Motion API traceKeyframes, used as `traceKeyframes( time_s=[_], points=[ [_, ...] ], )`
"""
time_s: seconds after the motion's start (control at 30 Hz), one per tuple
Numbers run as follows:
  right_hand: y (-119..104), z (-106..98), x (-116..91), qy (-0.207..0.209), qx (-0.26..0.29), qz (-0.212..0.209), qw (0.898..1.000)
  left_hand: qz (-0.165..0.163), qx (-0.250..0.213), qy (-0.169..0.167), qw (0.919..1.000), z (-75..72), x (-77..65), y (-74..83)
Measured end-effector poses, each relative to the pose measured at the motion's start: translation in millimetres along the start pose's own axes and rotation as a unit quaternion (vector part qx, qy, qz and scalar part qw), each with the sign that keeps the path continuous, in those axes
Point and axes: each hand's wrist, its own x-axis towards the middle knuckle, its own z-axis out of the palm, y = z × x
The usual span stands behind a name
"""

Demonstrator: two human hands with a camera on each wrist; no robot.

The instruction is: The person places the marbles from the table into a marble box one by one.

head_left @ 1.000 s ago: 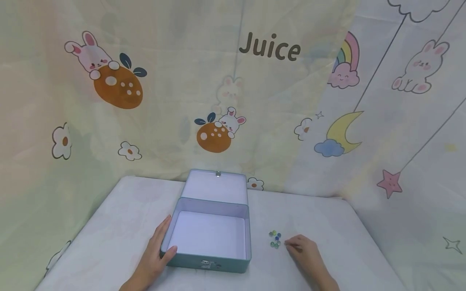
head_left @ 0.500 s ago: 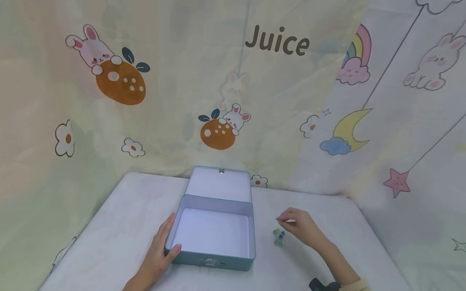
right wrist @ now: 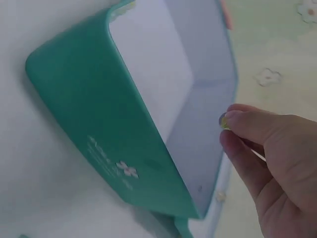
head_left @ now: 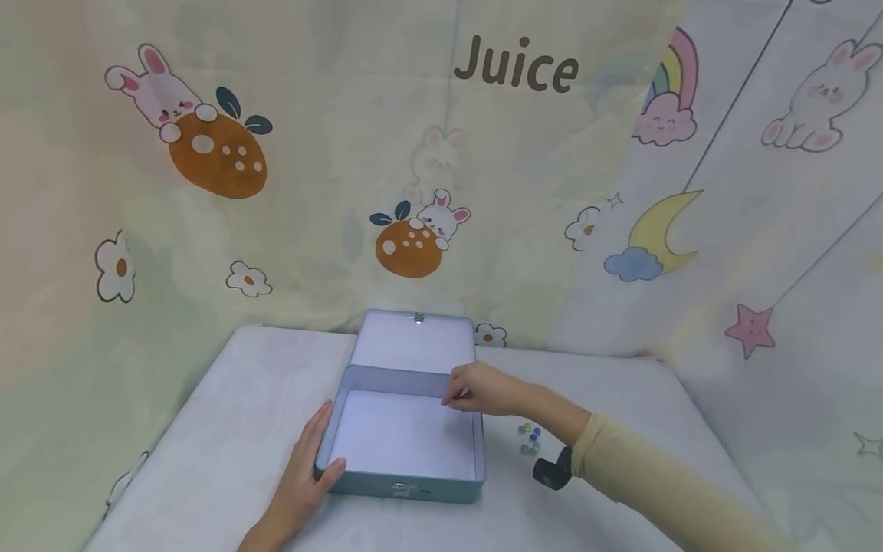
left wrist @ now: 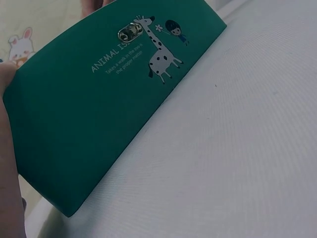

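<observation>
A green tin box (head_left: pixel 400 487) with a pale inside stands on the table, its hinged lid (head_left: pixel 414 341) thrown back. My left hand (head_left: pixel 302 468) grips its front left corner, fingers along the side and thumb at the rim. In the left wrist view, the box front (left wrist: pixel 74 119) carries a giraffe print and a metal clasp (left wrist: pixel 130 32). Above the right part of the box is my right hand (head_left: pixel 476 389). Between thumb and forefinger it pinches a small glass marble (right wrist: pixel 224 121), clear with yellow-green, seen in the right wrist view.
To the right of the box lie several small glass marbles (head_left: pixel 528 450), blue, green and yellowish. A white cloth covers the table (head_left: pixel 607 391). A printed curtain (head_left: pixel 310 153) hangs behind it. A dark wrist device (head_left: pixel 552 471) sits under the right forearm.
My right hand has risen from beside the marbles and swung left over the tin box, carrying a marble. My left hand keeps its grip on the box. The head view has shifted slightly.
</observation>
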Motion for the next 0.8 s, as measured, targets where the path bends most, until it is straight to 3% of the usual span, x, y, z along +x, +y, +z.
traceKeyframes(
  time_s=[0.23,0.37,0.8],
  points=[
    [-5,34,49,-0.075,-0.040,-0.033,0.996,0.004,0.007,0.005,1.0000,-1.4,-2.4,-2.0],
    [-5,47,67,-0.091,-0.070,-0.050,0.992,0.011,-0.002,0.012,0.9999,-0.2,-1.4,-1.4],
    [0,62,95,-0.107,-0.083,-0.033,0.990,-0.002,0.003,0.003,1.0000,1.7,0.2,-1.4]
  ],
)
